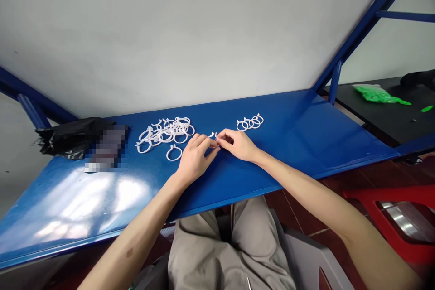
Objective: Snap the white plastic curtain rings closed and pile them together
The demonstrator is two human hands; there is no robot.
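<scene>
My left hand [195,156] and my right hand [238,144] meet over the blue table [299,136], fingers pinched together on one white plastic ring [214,136] held between them. A loose heap of several white rings [166,132] lies just left of my left hand, with a single ring [174,152] apart at its near side. A short linked row of white rings [250,123] lies just beyond my right hand.
A crumpled black bag [73,138] and a blurred dark object [108,149] lie at the table's left. A black table with green pieces [379,95] stands at the right. A red stool [401,217] is at the lower right. A white wall backs the table.
</scene>
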